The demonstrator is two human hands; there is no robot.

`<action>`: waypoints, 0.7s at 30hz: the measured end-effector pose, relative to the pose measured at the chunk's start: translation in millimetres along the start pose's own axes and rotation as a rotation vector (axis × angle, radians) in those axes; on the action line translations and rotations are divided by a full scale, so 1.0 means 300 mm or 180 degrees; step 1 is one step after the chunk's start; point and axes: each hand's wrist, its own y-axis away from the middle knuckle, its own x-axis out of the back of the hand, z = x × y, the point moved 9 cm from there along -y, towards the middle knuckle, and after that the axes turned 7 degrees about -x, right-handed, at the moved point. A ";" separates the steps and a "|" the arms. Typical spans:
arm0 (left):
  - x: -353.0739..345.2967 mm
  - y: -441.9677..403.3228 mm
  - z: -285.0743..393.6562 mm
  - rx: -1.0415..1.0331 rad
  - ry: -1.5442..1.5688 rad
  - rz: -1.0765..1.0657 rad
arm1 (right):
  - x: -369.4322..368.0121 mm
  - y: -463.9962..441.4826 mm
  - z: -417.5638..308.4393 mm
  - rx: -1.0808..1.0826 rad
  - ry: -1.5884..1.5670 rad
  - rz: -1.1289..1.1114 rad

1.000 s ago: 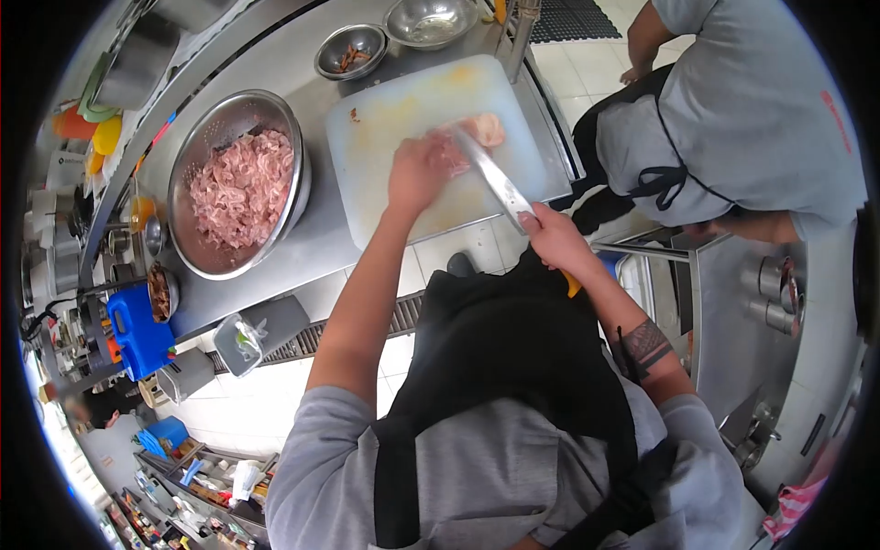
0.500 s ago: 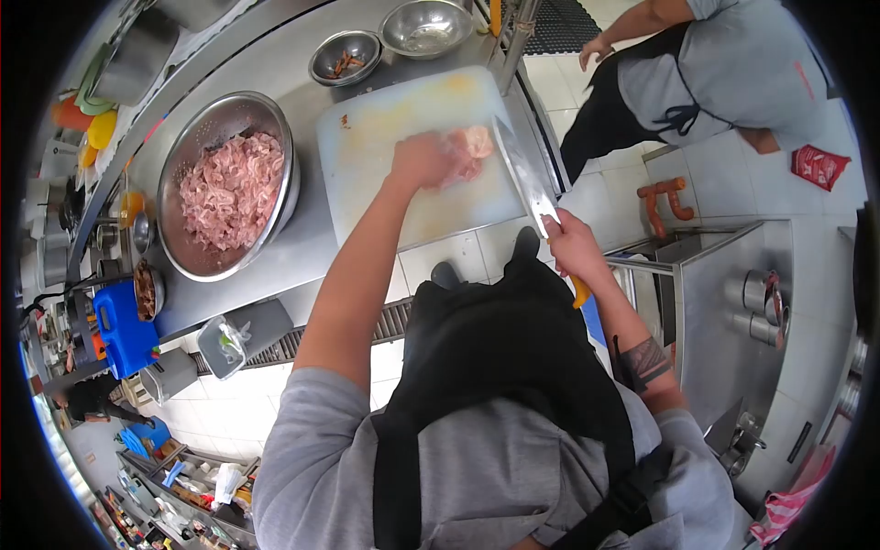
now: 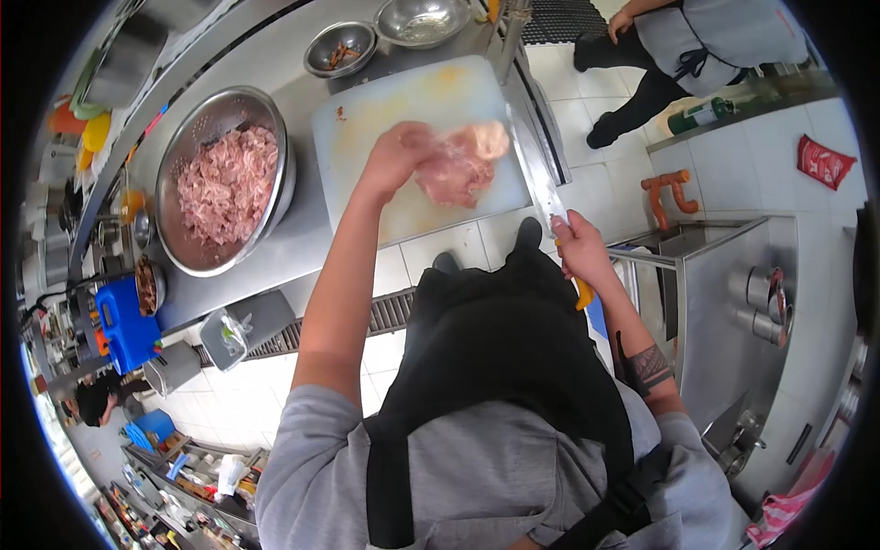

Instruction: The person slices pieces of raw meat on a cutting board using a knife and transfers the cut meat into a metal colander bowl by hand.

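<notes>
A piece of raw meat, pink with a paler lump at its far right, lies spread on the white cutting board. My left hand is closed at the meat's left edge, pinching it; motion smears the fingertips a little. In my right hand is a large knife with a yellow handle. Its long blade points away from me along the board's right edge, apart from the meat. Left of the board, a big steel colander holds a heap of cut raw meat.
Two steel bowls stand behind the board: a small bowl with brownish pieces and a wider bowl. A blue jug is beyond the counter's near left. Another person stands at the upper right. A grey bin sits below the counter.
My left hand has shifted left, and the meat shows more widely spread. My right hand and the knife moved slightly right. The other person has stepped away towards the top.
</notes>
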 end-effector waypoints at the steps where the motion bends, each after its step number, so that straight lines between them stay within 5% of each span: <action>1: 0.103 -0.009 0.027 -0.0447 -0.1589 0.0689 | -0.010 -0.003 -0.006 0.0016 0.0002 -0.0054; 2: 0.167 0.006 0.076 -0.0871 -0.3188 0.1380 | -0.020 0.003 -0.019 0.0037 0.0043 -0.0081; 4: 0.189 0.044 0.075 -0.0979 -0.3244 0.1532 | -0.066 0.030 -0.045 0.0069 0.0199 -0.0224; 6: 0.112 0.093 0.000 -0.0862 -0.3466 0.0946 | -0.115 0.037 -0.064 0.0117 0.0365 -0.0354; 15: 0.007 0.183 -0.052 -0.1793 -0.3968 0.1295 | -0.248 0.028 -0.130 0.0247 0.0968 -0.0684; 21: 0.017 0.158 -0.079 -0.1629 -0.3334 0.0840 | -0.323 -0.029 -0.188 0.0379 0.0930 -0.0754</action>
